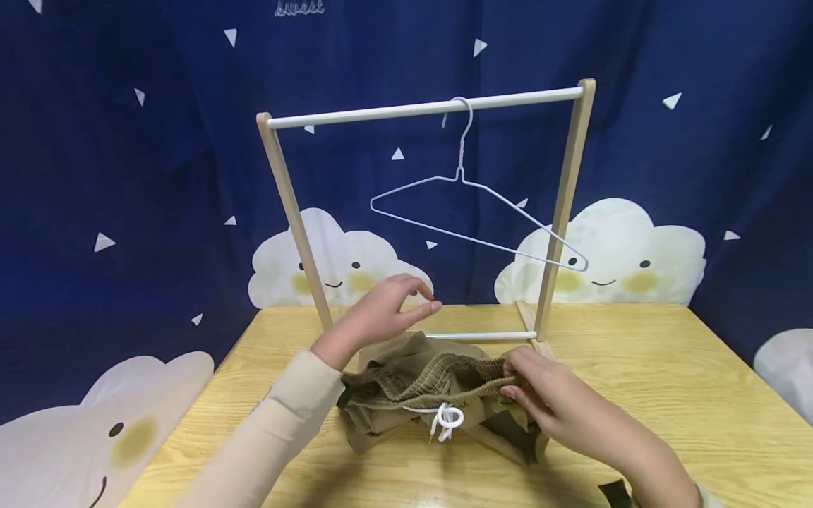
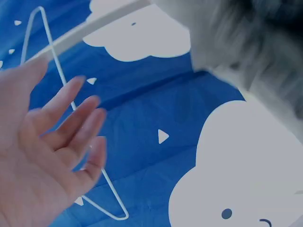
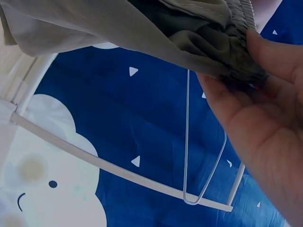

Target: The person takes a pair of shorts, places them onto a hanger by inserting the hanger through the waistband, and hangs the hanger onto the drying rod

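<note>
Brown-olive drawstring shorts (image 1: 406,416) with a gathered elastic waistband and a tied white cord (image 1: 447,418) lie bunched over the table, waist opening upward. My right hand (image 1: 552,395) pinches the waistband at its right side; in the right wrist view thumb and fingers of that hand (image 3: 265,104) grip the dark elastic edge. Above the left side of the shorts, my left hand (image 1: 387,310) is raised with nothing in it. Its fingers are loosely bent in the left wrist view (image 2: 61,142). A white wire hanger (image 1: 460,173) hangs from the rack beyond both hands.
A small garment rack with a white top bar (image 1: 381,113) and wooden posts (image 1: 568,204) stands toward the back of the wooden table (image 1: 648,374). Its lower bar (image 1: 485,336) runs just behind the shorts. A dark blue curtain (image 1: 159,176) with clouds closes off the back.
</note>
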Demonstrator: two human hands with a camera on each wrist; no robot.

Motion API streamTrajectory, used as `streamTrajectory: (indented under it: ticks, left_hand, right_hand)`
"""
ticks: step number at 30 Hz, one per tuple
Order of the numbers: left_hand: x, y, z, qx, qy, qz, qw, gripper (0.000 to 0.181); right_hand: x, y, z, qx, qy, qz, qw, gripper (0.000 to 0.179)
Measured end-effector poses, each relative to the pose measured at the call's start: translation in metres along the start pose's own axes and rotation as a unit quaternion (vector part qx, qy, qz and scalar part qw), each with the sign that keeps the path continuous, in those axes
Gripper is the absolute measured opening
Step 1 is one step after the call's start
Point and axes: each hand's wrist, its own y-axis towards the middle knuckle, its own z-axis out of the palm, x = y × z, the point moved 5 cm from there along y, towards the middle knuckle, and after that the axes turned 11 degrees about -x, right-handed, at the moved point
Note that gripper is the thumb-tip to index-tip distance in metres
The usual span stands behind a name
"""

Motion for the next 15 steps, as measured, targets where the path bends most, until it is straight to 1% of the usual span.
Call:
streamTrajectory:
  ticks: [3, 5, 6, 8, 10, 12, 13, 15]
  left_hand:
    - [0.004, 0.028, -0.010, -0.062, 0.004, 0.004, 0.9981, 0.029]
    - [0.005, 0.046, -0.019, -0.111, 0.016, 0.013, 0.9936, 0.029]
    - [0.004, 0.054, -0.025, -0.137, 0.027, 0.019, 0.9900, 0.028]
    - [0.002, 0.071, -0.035, -0.188, 0.057, 0.029, 0.9802, 0.030]
    - [-0.002, 0.087, -0.046, -0.225, 0.085, 0.036, 0.9699, 0.033]
    - [-0.007, 0.102, -0.053, -0.239, 0.109, 0.039, 0.9640, 0.037]
    - [-0.010, 0.110, -0.055, -0.236, 0.119, 0.040, 0.9638, 0.040]
    - [-0.015, 0.122, -0.056, -0.213, 0.120, 0.037, 0.9690, 0.046]
  right_hand:
    - [-0.001, 0.000, -0.002, 0.003, 0.002, -0.001, 1.0000, 0.027]
    - [-0.001, 0.000, -0.003, 0.005, 0.005, -0.002, 1.0000, 0.029]
    - [-0.001, 0.000, -0.003, 0.005, 0.006, -0.003, 1.0000, 0.029]
    - [-0.001, 0.000, -0.004, 0.007, 0.007, -0.003, 1.0000, 0.028]
    - [-0.002, -0.001, -0.005, 0.007, 0.008, -0.002, 0.9999, 0.023]
    - [-0.002, -0.001, -0.005, 0.007, 0.011, 0.001, 0.9999, 0.017]
    - [-0.002, -0.001, -0.006, 0.007, 0.012, 0.003, 0.9999, 0.016]
    - [-0.002, -0.002, -0.006, 0.007, 0.017, 0.004, 0.9998, 0.017]
